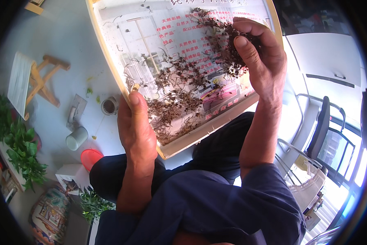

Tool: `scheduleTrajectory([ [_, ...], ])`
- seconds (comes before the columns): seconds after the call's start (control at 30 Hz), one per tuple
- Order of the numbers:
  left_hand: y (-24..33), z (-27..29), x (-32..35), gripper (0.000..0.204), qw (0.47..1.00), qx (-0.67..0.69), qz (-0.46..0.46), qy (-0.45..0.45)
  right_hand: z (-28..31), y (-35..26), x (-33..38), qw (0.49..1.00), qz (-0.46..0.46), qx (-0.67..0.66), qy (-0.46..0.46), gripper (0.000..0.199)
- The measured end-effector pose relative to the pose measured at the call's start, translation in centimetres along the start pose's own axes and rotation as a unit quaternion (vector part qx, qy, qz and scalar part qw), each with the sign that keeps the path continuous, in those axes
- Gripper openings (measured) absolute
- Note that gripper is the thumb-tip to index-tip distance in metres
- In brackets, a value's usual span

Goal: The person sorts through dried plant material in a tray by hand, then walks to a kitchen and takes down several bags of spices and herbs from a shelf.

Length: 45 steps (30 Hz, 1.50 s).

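A shallow, light-framed tray (104, 49), its base printed with red lettering and pictures, is tilted in front of me above my lap. My left hand (136, 128) clasps its left side near the lower corner, thumb over the rim. Dark dried plant bits (175, 104), thin stems and small heads, lie scattered over the base, thickest near the lower left corner. Over the tray's upper right part, my right hand (267, 61) curls its thumb and fingers round a dark clump of the dried plant bits (232, 53). Its far fingers are partly hidden.
On the floor to the left are a wooden folding stool (40, 79), a round jar (109, 106), a pale cup (76, 138), a flat trowel-like tool (75, 110) and a red basin (91, 158). Leafy plants (18, 147) line the far left. A dark-backed chair (320, 126) stands right.
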<state>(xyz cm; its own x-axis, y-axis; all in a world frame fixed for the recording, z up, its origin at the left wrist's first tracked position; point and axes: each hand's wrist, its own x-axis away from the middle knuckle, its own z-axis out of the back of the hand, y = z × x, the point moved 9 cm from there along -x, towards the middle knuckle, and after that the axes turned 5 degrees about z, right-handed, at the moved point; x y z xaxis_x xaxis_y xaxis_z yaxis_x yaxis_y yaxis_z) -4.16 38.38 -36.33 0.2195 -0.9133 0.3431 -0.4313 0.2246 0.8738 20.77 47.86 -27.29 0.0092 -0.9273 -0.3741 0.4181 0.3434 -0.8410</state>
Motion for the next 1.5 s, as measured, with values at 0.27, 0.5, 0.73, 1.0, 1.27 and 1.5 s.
scheduleTrajectory([
  [0.27, -0.6, -1.2, 0.4, 0.057, 0.998, -0.012, 0.024, -0.053, 1.8, 0.1, -0.6, 0.997, 0.071, -0.004, 0.0, 0.028],
  [0.5, -0.7, -0.8, 0.3, 0.06, 0.995, -0.079, -0.008, -0.055, -1.9, -2.6, 0.0, 0.946, 0.124, 0.299, -0.014, 0.048],
  [0.73, -1.0, -1.0, 0.3, 0.06, 0.997, -0.058, 0.002, -0.043, -4.6, -5.1, 1.2, 0.95, 0.188, 0.172, -0.183, 0.028],
  [1.0, -1.1, -1.2, 0.3, 0.062, 0.998, -0.049, 0.008, -0.046, -2.4, -4.4, 0.3, 0.966, 0.156, 0.205, -0.024, 0.021],
  [1.27, -2.5, -1.6, 0.5, 0.061, 0.989, -0.122, 0.013, -0.084, -5.8, -4.3, 0.4, 0.938, 0.156, 0.295, -0.099, 0.041],
  [1.5, -2.7, -2.4, 0.1, 0.059, 0.994, -0.068, 0.002, -0.084, -8.2, -4.9, -1.7, 0.931, 0.204, 0.283, -0.112, 0.045],
])
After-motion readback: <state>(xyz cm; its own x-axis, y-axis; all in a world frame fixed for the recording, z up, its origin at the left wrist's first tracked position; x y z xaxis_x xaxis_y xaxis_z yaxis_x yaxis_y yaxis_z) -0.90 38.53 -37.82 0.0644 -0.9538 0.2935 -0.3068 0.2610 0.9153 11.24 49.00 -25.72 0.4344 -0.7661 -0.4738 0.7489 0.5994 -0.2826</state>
